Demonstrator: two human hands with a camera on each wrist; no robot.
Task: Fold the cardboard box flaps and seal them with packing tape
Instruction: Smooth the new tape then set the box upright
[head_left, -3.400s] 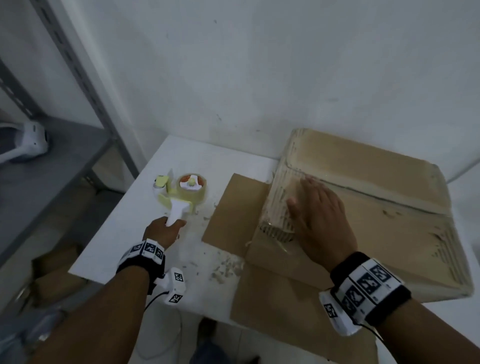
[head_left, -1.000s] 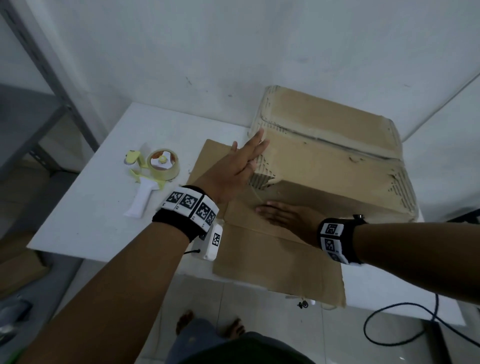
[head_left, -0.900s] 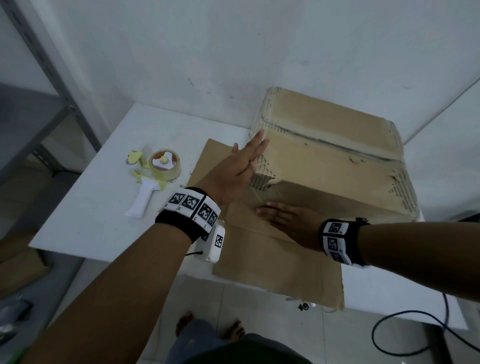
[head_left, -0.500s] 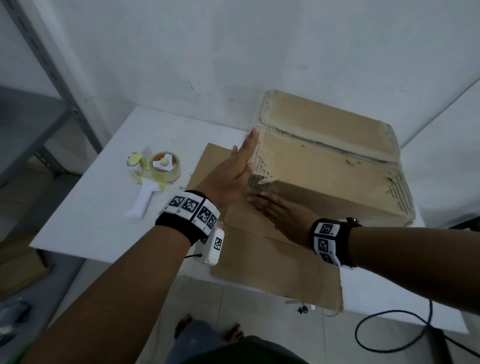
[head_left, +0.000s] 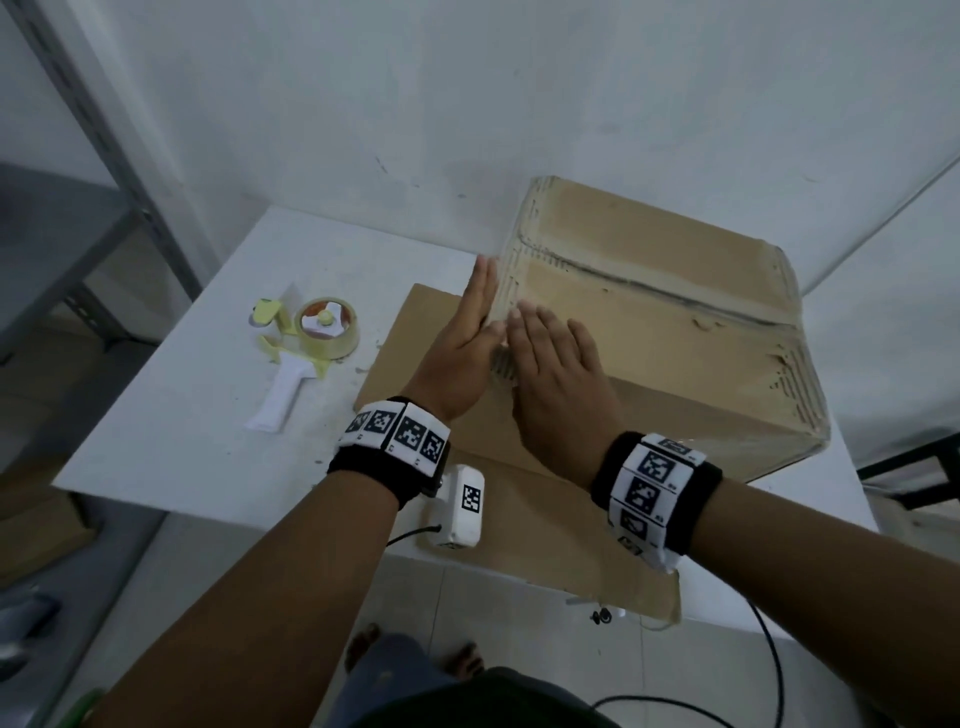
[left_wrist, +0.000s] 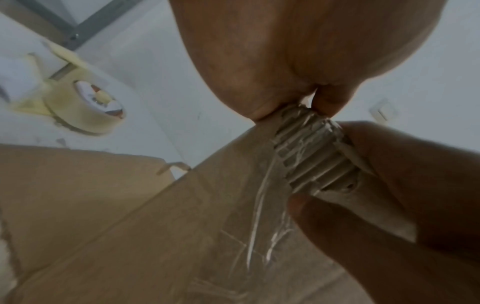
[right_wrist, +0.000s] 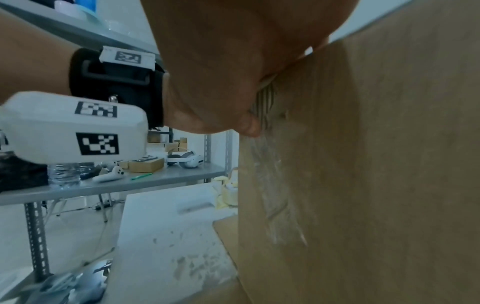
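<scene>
The left hand (head_left: 460, 358) stands on edge with straight fingers laid flat against the left end of the worn brown cardboard box (head_left: 660, 332), at its near top corner. The right hand (head_left: 558, 395) lies palm down, fingers straight and spread a little, on the box top at that same corner, with its thumb (left_wrist: 301, 202) down on the box's front face. Neither hand grips anything; both press flat on the cardboard, and they nearly meet at the corner. In the left wrist view, clear tape (left_wrist: 262, 197) shines in a wrinkled strip down the box wall below the torn, ribbed corner edge.

The box stands on the right part of the white desk (head_left: 208, 374), with its flaps closed along a dark seam across the top. Under it lies a flat brown cardboard sheet (head_left: 545, 535) that reaches past the desk's near edge. Well to the left of the box lies a yellow tape dispenser with a white handle and a roll of clear packing tape (head_left: 311, 348), apart from both hands. A grey metal shelf rack (head_left: 57, 223) stands left of the desk.
</scene>
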